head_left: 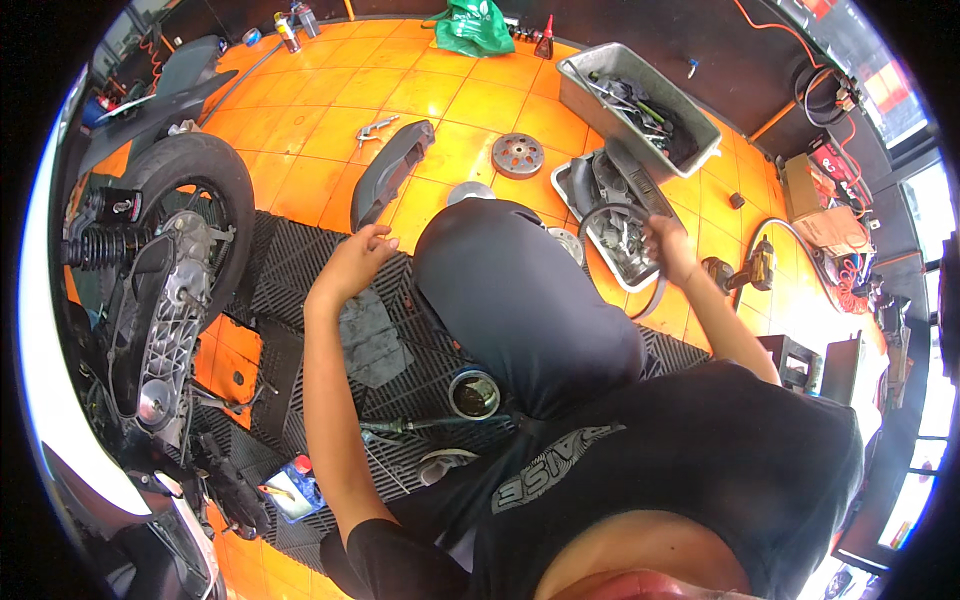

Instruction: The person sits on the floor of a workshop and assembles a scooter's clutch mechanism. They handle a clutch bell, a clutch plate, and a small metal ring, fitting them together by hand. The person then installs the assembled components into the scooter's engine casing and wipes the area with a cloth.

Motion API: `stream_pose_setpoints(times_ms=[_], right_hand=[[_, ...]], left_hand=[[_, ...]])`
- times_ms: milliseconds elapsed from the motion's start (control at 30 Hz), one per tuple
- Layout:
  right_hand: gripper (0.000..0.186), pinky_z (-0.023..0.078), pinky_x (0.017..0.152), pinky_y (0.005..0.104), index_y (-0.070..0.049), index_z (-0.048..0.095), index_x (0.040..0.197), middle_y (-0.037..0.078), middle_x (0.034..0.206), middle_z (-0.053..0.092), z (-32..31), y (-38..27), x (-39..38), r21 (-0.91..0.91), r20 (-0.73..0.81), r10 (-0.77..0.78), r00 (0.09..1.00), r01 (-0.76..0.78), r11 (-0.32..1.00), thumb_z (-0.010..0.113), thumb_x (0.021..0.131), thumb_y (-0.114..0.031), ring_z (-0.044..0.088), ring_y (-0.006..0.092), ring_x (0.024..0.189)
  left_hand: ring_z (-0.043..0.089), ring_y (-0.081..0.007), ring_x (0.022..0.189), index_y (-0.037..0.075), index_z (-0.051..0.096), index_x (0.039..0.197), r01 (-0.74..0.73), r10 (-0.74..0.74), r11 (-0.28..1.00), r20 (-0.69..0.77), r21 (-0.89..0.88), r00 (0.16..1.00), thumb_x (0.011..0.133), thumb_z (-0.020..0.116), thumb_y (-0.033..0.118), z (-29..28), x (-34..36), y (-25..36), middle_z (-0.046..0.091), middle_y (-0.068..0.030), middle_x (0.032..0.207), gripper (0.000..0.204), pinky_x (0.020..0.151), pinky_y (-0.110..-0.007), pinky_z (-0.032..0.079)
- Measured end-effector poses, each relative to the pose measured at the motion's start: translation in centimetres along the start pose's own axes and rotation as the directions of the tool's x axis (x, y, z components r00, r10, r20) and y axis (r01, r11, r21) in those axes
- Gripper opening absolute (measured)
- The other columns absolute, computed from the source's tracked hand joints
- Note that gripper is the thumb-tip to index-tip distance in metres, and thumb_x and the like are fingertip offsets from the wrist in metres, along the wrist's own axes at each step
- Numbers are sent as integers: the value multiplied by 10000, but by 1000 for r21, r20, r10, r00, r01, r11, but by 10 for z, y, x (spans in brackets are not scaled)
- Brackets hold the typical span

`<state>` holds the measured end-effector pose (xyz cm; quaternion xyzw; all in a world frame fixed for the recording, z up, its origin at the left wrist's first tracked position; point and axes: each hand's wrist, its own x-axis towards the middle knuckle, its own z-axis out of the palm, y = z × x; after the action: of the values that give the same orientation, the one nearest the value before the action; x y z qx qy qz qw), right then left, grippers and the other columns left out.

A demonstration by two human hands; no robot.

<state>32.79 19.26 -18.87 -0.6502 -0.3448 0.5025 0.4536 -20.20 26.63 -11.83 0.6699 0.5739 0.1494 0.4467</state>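
My right hand (670, 248) is closed around a black rubber drive belt (655, 300), which hangs in a loop over a white tray (640, 283) of metal parts. My left hand (352, 262) hovers in front of my knee with its fingers loosely curved and nothing in it. Just beyond that hand, a long dark plastic cover (392, 175) lies on the floor. A round metal clutch drum with holes (517, 156) rests past my knee. At the left stands a scooter's rear wheel (240, 190) with its opened transmission case (175, 300).
A grey bin (640, 110) full of parts stands behind the tray. A cordless impact driver (757, 265) is right of my right hand. On the black slatted mat lie a grey cloth (370, 340), a round tin (473, 394) and a blue-and-white container (295, 492).
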Motion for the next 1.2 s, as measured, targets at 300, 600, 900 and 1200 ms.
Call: stream_pose_setpoints(times_ms=[300,600,900,1200], right_hand=[[248,333,528,187,-26,514,1099,-8,719,497,155,-242,-76,-9,392,-470,791,514,858,507,911,-187,424,52,576],[276,435,694,218,-31,530,1168,-1,821,573,380,-314,-109,228,884,-433,178,644,731,554,938,-182,509,76,720],[704,392,966,369,-22,381,1350,154,1280,488,510,-283,-120,243,861,-434,266,534,810,646,838,-425,462,229,1194],[832,324,1045,420,-19,286,1416,206,1360,409,519,-243,-86,2,916,-222,334,548,837,558,860,-575,418,284,1255]], left_hand=[[533,-293,1178,29,334,1398,-325,267,912,-242,-249,933,910,617,324,13,7,30,449,-222,1360,637,986,-374,421],[222,-362,1388,229,-18,1500,-866,147,332,-887,-373,438,866,241,747,-99,-24,13,177,-186,1524,859,1085,-545,217],[452,-326,1239,184,-172,1452,-807,157,474,-868,-352,471,834,572,595,-131,-97,-6,331,-205,1427,1051,943,-538,430],[594,-326,1060,-56,-193,1395,-668,-28,544,-806,-509,591,750,751,450,-117,-97,7,499,-282,1217,1250,824,-422,540]])
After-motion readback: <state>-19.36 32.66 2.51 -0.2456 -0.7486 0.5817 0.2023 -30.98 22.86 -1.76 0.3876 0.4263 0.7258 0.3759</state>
